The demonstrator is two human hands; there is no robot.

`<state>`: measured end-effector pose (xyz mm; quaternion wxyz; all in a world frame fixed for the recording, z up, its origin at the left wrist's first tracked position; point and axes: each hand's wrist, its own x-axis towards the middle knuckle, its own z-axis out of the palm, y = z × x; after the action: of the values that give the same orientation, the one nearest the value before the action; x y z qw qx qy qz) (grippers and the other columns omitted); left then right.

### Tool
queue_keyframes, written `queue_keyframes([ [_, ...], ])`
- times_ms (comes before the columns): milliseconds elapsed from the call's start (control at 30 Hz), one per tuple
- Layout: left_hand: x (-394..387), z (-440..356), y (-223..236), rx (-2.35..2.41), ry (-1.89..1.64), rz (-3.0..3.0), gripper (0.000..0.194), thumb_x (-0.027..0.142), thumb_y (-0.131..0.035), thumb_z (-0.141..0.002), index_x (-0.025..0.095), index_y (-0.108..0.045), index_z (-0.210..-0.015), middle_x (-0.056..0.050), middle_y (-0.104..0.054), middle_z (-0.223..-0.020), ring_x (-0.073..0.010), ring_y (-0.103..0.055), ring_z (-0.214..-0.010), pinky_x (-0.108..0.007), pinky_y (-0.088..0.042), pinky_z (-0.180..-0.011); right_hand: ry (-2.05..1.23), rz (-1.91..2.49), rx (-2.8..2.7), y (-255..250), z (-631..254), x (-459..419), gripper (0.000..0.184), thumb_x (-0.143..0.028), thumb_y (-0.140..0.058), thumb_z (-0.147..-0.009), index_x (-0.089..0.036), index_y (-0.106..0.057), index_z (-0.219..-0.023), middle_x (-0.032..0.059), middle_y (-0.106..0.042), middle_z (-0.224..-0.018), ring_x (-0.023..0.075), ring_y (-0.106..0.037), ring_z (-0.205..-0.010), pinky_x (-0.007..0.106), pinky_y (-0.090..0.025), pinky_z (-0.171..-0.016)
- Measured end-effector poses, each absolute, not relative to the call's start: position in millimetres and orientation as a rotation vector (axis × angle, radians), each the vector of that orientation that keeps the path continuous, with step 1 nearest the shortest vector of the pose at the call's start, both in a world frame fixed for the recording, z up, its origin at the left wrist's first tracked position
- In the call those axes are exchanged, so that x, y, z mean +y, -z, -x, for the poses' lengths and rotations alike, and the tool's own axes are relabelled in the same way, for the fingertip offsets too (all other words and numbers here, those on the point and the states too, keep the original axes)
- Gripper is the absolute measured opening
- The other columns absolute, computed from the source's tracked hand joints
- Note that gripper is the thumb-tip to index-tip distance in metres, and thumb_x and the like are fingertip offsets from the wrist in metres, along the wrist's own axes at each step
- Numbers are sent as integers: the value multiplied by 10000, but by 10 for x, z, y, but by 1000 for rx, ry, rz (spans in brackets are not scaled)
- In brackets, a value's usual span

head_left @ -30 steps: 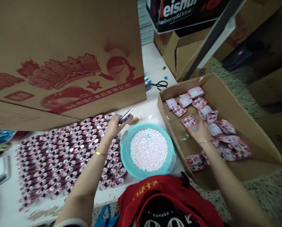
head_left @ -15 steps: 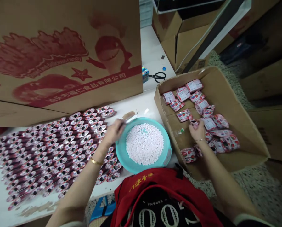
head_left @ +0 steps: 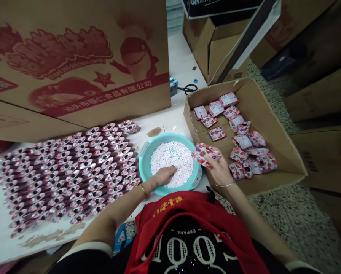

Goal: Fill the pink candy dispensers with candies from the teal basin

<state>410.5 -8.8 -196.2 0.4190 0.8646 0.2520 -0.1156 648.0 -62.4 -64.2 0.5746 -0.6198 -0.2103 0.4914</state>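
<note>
My left hand (head_left: 164, 176) is low over a turquoise basin (head_left: 143, 150) full of small pale pink-white candies (head_left: 183, 156). Its fingers are closed and dip among the candies; whatever they hold is hidden. Between the basin and a shallow carton, my right hand (head_left: 220, 170) grips a candy packet (head_left: 205, 153) printed with red fruit, tilted above the basin's right rim. More printed packets (head_left: 242, 142) lie in the carton (head_left: 269, 116) to the right.
Rows of packed pouches with oval, dark-centred tops (head_left: 82, 167) cover the table's left side. A tall printed carton (head_left: 79, 64) stands behind them. Black-handled scissors (head_left: 189, 88) and a small colourful box (head_left: 173, 86) lie farther back. A slanted post (head_left: 244, 42) rises behind the packet carton.
My left hand moved from the basin's left edge, where it held a shiny silver piece, down into the candies. My right hand lifted a packet from the carton and brought it leftward to the basin.
</note>
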Motion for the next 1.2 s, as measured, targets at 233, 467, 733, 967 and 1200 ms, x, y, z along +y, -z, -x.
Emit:
queue_keyframes([
  [233,-121,-3900,1712,692,-2,-1809,296,300,-529,-866,167,-554,-1129,-74,-643,-1053,-175,-588,-914,-317,-484,-848,-1203,1464,-747,965,-6266,-611,475,-371,-775,-677,-248,-602,-1101,47,-678,-1138,237,-634,-1050,427,-491,-973],
  [467,282,-3581,963,743,-196,-1998,290,340,-475,-917,186,-545,-1153,-92,-634,-1077,-186,-596,-995,-347,-476,-910,-1055,1513,-1091,1255,-6190,-516,346,-275,-664,-754,-228,-603,-1092,63,-641,-1141,224,-587,-1096,401,-433,-1013],
  [733,335,-4091,193,912,355,-2572,253,155,-407,-900,174,-586,-1079,-101,-625,-943,-194,-626,-728,-307,-471,-618,-1016,1427,-1375,1331,-5997,-505,439,-116,-562,-722,-261,-612,-1132,65,-617,-1177,242,-534,-1164,444,-381,-1057],
  [967,324,-4186,11,911,382,-2691,282,79,-395,-872,178,-590,-1050,-84,-624,-862,-177,-605,-680,-290,-435,-583,-1035,1436,-1245,1386,-6008,-539,379,-163,-582,-746,-251,-606,-1114,60,-626,-1170,229,-557,-1144,423,-397,-1049],
  [1200,629,-4008,1175,1070,349,-2539,378,117,-348,-897,186,-505,-1233,-118,-579,-1106,-230,-579,-959,-351,-471,-797,-1011,1510,-1027,1312,-6157,-524,360,-289,-641,-793,-235,-596,-1145,67,-632,-1204,223,-591,-1105,399,-431,-1017],
])
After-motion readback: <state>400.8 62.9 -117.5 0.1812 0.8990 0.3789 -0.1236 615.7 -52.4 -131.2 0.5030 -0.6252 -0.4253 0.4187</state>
